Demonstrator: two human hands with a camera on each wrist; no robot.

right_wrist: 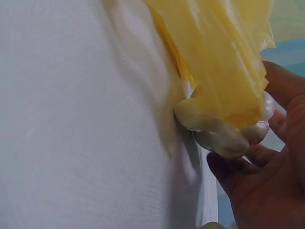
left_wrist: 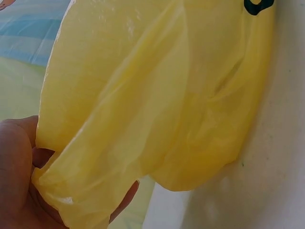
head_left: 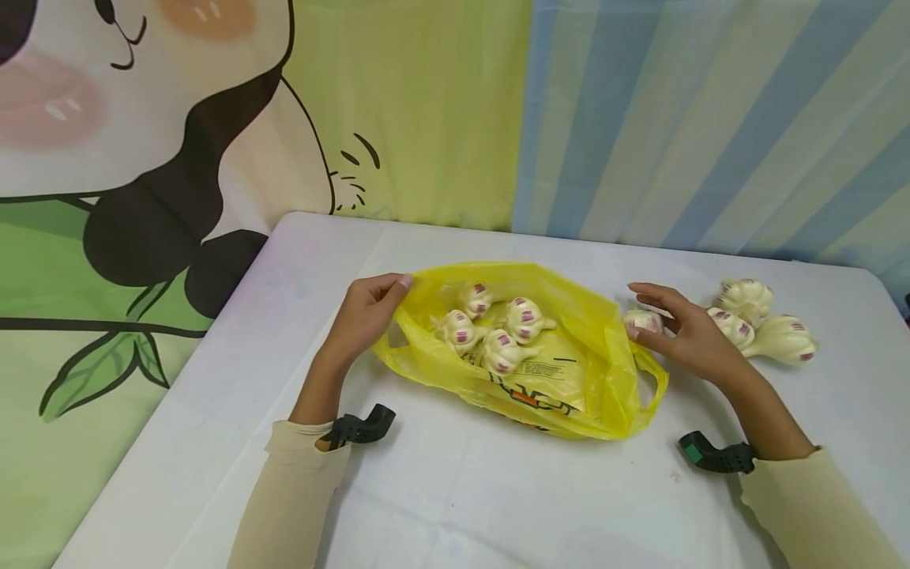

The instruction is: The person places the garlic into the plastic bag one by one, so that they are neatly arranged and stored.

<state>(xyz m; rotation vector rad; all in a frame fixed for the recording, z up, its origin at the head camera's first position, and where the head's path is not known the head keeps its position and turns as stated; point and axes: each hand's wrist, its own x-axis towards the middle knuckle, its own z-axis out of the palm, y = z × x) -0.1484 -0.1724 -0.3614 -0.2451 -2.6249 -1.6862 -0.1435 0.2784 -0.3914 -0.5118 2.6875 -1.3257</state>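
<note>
A yellow plastic bag (head_left: 547,273) lies with its mouth spread wide, several garlic bulbs (head_left: 501,352) inside it. Its left rim is pinched by my left hand (head_left: 368,312), and the thin film folds between thumb and fingers in the left wrist view. Just beyond the bag's right handle sits another garlic bulb (head_left: 643,320), partly covered by yellow film in the right wrist view. Around this bulb spreads my right hand (head_left: 686,332), index finger straight and apart from it, thumb tip right at its side.
Three more garlic bulbs (head_left: 782,340) lie together on the white table (head_left: 455,490), to the right of my right hand. Behind the table's far edge hangs a printed curtain (head_left: 426,111). Dark cameras are strapped to both wrists.
</note>
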